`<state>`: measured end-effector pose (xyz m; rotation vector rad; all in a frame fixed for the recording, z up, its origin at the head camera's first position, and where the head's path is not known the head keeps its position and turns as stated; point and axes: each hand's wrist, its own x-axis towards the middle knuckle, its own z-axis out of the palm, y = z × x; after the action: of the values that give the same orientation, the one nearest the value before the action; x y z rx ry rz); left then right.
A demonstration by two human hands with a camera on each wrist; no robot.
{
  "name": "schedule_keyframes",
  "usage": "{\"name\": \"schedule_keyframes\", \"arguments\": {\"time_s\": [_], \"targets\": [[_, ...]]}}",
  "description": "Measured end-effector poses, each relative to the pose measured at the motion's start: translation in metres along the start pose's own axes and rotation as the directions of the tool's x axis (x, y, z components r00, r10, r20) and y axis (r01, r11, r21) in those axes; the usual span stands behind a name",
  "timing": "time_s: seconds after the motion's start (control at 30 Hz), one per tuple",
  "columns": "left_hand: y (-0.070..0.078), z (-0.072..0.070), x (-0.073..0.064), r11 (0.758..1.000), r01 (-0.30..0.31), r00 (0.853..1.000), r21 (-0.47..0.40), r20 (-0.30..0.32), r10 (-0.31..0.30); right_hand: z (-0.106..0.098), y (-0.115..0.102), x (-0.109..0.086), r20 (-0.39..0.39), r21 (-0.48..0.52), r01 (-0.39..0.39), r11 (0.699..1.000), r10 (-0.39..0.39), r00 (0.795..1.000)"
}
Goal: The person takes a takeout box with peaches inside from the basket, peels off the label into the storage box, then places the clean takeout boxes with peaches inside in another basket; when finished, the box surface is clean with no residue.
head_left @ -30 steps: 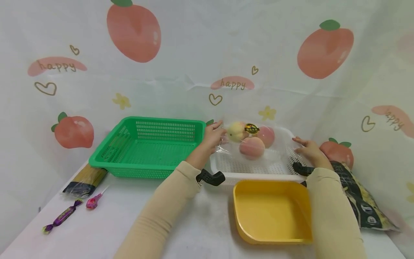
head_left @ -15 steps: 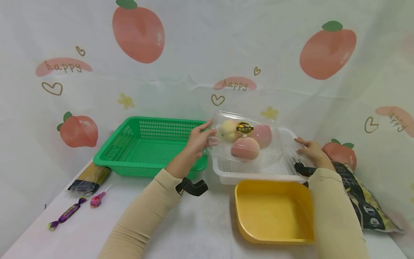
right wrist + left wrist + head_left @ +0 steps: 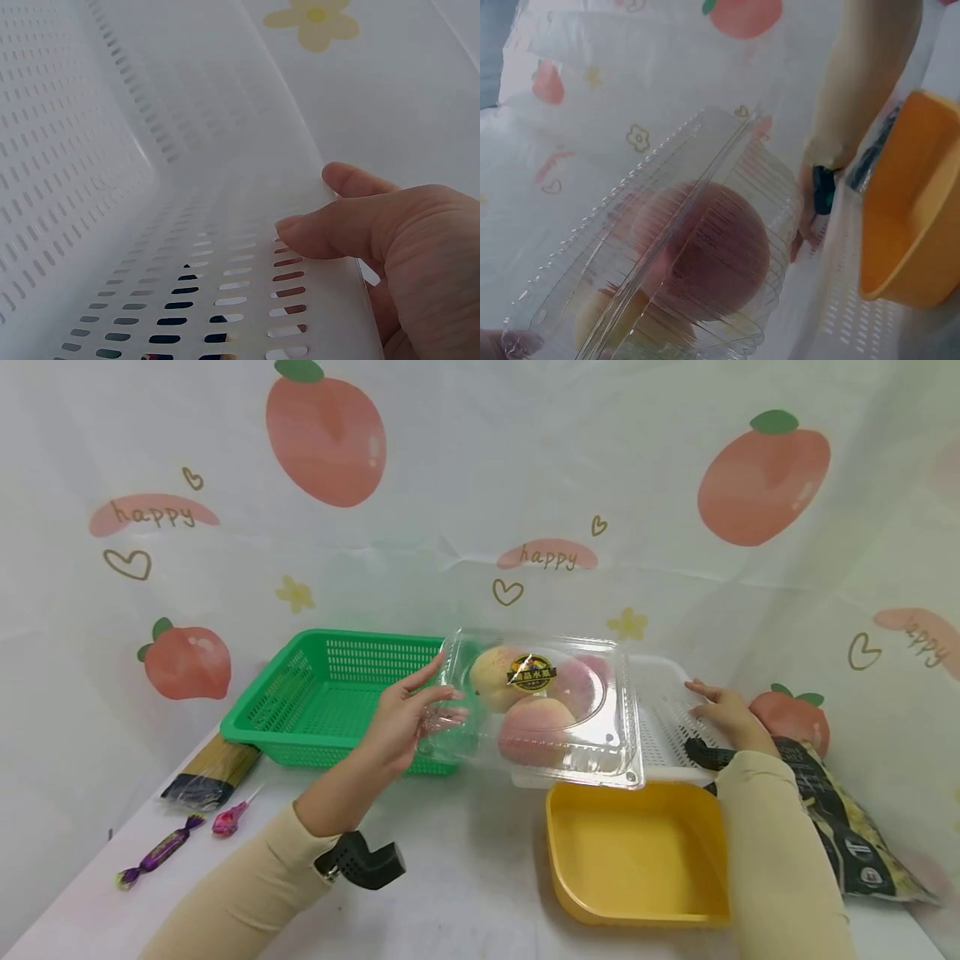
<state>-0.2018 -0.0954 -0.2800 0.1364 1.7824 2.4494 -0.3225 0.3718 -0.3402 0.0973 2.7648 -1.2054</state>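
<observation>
My left hand (image 3: 397, 722) grips the left end of a clear plastic clamshell box (image 3: 617, 739), raised and tilted in front of the baskets. Inside are three peaches (image 3: 536, 731) under a dark label (image 3: 531, 674) on the lid. Close up in the left wrist view, the ridged side of the box (image 3: 664, 150) shows, with a fingertip at the lower left. My right hand (image 3: 726, 717) holds the right rim of a white perforated basket (image 3: 660, 714). In the right wrist view its thumb (image 3: 330, 232) lies inside the basket wall, other fingers outside. The box covers part of the white basket.
A green basket (image 3: 341, 747) stands left, partly behind the box. A yellow bin (image 3: 637, 860) sits in front of the white basket. At left lie a noodle packet (image 3: 213, 772), a lollipop (image 3: 228, 818) and a wrapped candy (image 3: 160, 853). A dark bag (image 3: 855, 835) lies right.
My left hand has lifted the box of peaches out of the white basket and brought it left and nearer. The right hand stays at the white basket's rim.
</observation>
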Motion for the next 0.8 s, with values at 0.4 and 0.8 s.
{"name": "schedule_keyframes", "arguments": {"time_s": [0.4,0.8], "targets": [[-0.003,-0.042,-0.068,0.996,0.048,0.998,0.081,-0.053,-0.044,-0.001,-0.004,-0.005,0.019,-0.030,0.004,1.000,-0.004,1.000],[-0.030,-0.066,-0.102,0.987,0.105,0.988,0.119,-0.123,-0.090,-0.001,-0.003,-0.003,0.016,0.004,-0.018,1.000,0.017,1.000]]}}
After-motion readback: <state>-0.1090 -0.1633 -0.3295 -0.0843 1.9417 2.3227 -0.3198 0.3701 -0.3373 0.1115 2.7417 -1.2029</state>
